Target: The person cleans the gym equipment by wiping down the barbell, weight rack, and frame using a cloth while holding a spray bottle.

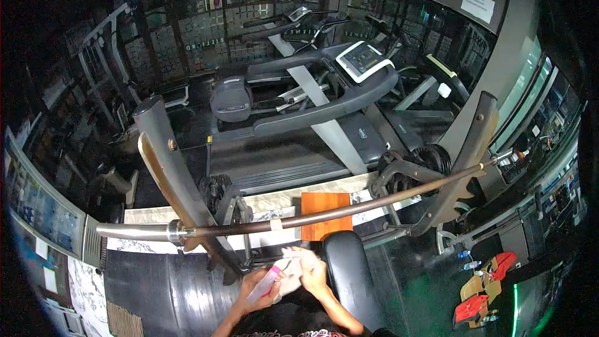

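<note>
Low in the head view, my left hand is closed around a slim, translucent bottle with a bright pink end. A white cloth is bunched between my two hands. My right hand grips the cloth, fingers curled into it. Both hands are just in front of my body, beside the black padded bench. Beyond them a long barbell rests across the rack's two uprights. The bottle's lower part is hidden in my palm.
An orange-brown wooden block lies behind the barbell. The left upright and right upright flank the bench. Treadmills stand beyond. On the floor at right are red-and-tan items and small bottles.
</note>
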A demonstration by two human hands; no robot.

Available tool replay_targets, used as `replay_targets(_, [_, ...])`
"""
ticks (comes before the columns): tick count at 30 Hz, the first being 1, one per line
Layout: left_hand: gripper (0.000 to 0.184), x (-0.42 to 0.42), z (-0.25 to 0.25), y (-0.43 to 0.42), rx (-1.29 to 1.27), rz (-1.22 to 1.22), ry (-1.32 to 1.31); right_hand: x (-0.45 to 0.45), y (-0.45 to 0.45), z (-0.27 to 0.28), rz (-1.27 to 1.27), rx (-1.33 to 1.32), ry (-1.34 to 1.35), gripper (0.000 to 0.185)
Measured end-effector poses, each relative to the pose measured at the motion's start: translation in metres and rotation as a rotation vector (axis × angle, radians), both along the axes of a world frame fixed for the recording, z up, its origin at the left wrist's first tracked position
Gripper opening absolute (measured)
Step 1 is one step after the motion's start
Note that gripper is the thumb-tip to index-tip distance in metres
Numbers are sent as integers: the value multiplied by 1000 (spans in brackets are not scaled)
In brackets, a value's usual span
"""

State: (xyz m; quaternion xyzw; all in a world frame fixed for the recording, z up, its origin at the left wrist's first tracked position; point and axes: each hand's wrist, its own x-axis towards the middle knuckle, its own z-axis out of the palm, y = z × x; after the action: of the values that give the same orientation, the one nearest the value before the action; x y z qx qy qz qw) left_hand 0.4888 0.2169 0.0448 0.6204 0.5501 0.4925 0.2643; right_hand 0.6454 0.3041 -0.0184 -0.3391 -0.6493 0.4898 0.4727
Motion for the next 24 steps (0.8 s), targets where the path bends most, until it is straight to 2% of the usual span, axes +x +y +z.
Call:
replay_targets(1, [8, 2, -1, 1, 0, 2, 1, 10, 2, -3, -54, 40, 33, 25])
replay_targets(2, [8, 6, -1, 1, -88, -2, -144, 17, 2, -6, -169, -85, 165, 24])
replay_targets(3, [8, 10, -3, 2, -175, -7, -291, 26, 11, 7, -234, 7, 168, 25])
replay_targets(4, [7, 9, -5, 1, -294, -26, -238, 34, 23, 15, -300, 106, 165, 26])
replay_targets(5, [7, 12, -7, 4, -293, -23, -243, 42, 35, 21, -363, 205, 162, 27])
replay_targets(7, [6, 18, -9, 6, -281, -67, -136, 48, 66, 37, -520, 499, -75, 30])
replay_targets(10, [8, 29, -23, 7, -271, -65, -178, 16, 86, 67, -449, 519, -576, 39])
replay_targets(11, [8, 30, -24, 9, -294, -95, -218, 11, 85, 59, -407, 605, -509, 39])
replay_targets(12, [8, 32, -19, 11, -296, -100, -214, 7, 81, 54, -352, 584, -487, 39])
replay_targets(14, [10, 38, -7, 14, -214, -45, 42, 5, 74, 51, -243, 550, -430, 40])
replay_targets(15, [10, 42, -3, 15, -216, -52, 37, 7, 69, 51, -190, 532, -396, 41])
replay_targets(17, [12, 49, 2, 18, -277, 1, -232, 19, 61, 43, -180, 551, -364, 44])
replay_targets(19, [14, 49, 0, 23, -309, 7, -298, 32, 51, 34, -7, 412, -242, 42])
replay_targets(20, [14, 46, -7, 27, -187, 13, -138, 38, 42, 20, 76, 220, -140, 31])
replay_targets(21, [14, 43, -11, 29, -65, 16, 20, 43, 34, 11, 73, 218, -134, 31])
replay_targets(23, [14, 42, 0, 31, -145, 49, 4, 55, 20, -4, -19, -322, -66, 28])
replay_targets(24, [14, 43, 3, 33, -223, 83, -16, 61, 15, -22, -65, -283, 2, 31])
